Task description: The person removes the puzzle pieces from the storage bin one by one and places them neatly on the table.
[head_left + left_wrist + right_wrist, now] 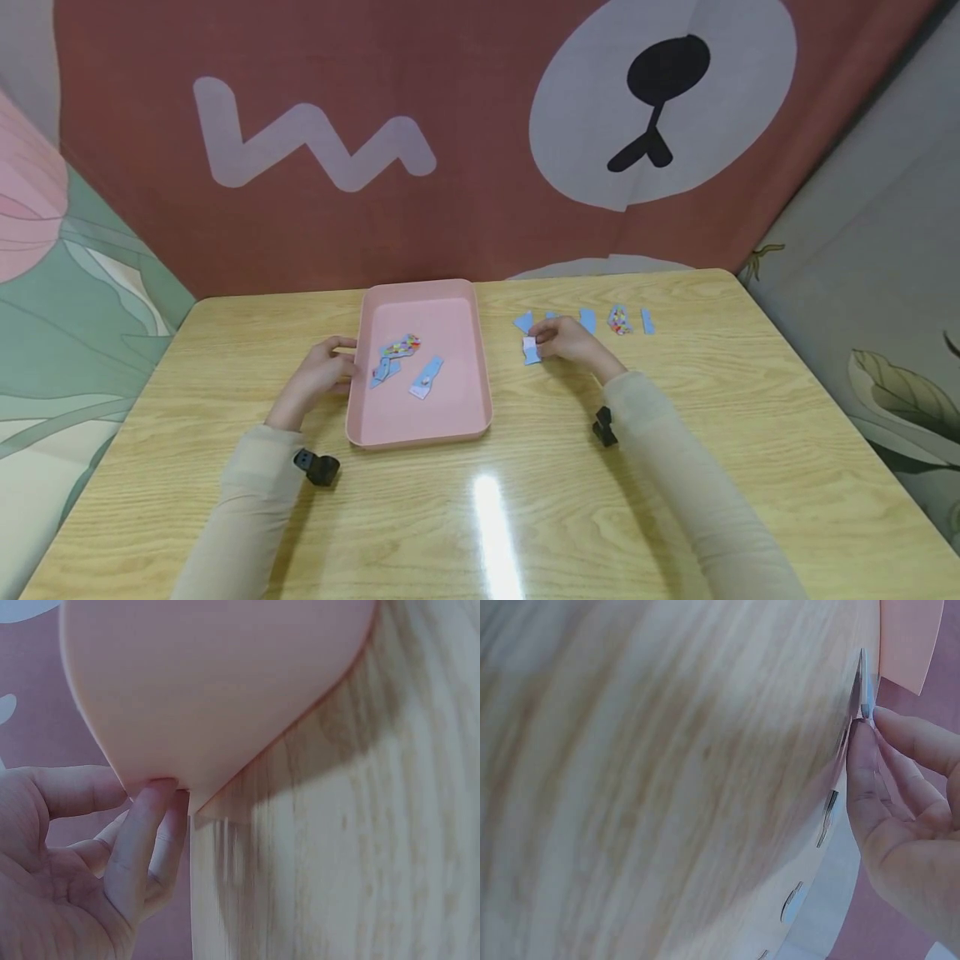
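Right hand (567, 340) pinches a blue-and-white piece (532, 351) toward the far edge of the desk (570, 525), right of the pink tray (405, 423); left hand (318, 372) touches the tray's left wall, fingers relaxed. Best to pinch lightly, tray steadied

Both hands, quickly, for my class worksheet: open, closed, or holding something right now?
Left hand: fingers bent, holding the edge of the pink tray.
Right hand: pinching a small blue-and-white piece.
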Motion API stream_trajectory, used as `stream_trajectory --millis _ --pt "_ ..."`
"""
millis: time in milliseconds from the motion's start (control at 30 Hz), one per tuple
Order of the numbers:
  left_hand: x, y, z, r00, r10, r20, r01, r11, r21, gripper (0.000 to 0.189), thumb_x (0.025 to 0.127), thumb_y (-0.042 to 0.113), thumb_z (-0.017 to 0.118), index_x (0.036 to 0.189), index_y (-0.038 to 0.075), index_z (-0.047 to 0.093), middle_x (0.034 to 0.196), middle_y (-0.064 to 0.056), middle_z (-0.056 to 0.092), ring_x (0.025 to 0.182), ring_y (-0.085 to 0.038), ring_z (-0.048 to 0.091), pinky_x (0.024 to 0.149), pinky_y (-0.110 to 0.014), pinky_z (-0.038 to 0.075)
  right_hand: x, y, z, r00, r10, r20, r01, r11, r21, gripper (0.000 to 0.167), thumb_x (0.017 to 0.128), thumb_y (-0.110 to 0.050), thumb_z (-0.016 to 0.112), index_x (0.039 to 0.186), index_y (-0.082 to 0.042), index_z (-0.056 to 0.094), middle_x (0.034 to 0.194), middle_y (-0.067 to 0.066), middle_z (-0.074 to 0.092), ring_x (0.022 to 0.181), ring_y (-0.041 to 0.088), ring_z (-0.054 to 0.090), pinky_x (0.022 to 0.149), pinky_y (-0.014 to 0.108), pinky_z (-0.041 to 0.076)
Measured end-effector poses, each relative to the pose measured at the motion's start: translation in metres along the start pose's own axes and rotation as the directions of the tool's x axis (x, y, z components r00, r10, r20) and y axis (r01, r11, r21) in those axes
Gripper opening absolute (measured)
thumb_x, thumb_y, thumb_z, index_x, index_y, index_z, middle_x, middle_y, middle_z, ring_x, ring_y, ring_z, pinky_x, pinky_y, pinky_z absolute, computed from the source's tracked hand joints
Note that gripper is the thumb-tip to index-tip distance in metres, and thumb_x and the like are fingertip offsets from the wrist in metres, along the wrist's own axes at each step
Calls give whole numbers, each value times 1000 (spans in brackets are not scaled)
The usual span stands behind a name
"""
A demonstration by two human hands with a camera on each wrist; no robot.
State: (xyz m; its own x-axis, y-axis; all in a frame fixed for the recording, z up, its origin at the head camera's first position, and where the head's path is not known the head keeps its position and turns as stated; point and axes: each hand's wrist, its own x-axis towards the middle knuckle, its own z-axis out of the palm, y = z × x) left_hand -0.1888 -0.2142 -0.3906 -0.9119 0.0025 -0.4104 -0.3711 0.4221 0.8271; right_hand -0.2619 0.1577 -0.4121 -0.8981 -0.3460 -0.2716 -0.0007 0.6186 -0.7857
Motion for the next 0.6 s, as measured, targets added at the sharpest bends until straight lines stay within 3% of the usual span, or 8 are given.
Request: stream_trajectory --millis 133,333,600 --pt "-1 0 -1 1000 4 4 -4 1000 -6 56 89 1 47 142 -6 30 136 -32 43 105 -25 58 81 -30 57 -1 -3 0 1000 3 -2 -3 1000 -6 38 84 5 59 122 8 57 119 25 60 112 32 56 86 25 50" --pt "-1 0 -1 1000 4 3 -4 1000 -3 56 88 1 46 141 -6 30 136 -32 44 103 -23 59 82 -31 57 -2 -17 4 999 -4 -32 4 1000 9 36 89 0 55 124 6 56 117 23 59 96 23 60 78 24 52" --pt "0 1 0 1000 -3 1 3 1000 11 56 89 2 47 142 -6 30 135 -32 44 103 -25 60 83 -33 57 6 -52 24 985 -161 -67 160 987 -23 34 89 -2 58 122 5 59 110 22 65 102 33 64 85 32 55"
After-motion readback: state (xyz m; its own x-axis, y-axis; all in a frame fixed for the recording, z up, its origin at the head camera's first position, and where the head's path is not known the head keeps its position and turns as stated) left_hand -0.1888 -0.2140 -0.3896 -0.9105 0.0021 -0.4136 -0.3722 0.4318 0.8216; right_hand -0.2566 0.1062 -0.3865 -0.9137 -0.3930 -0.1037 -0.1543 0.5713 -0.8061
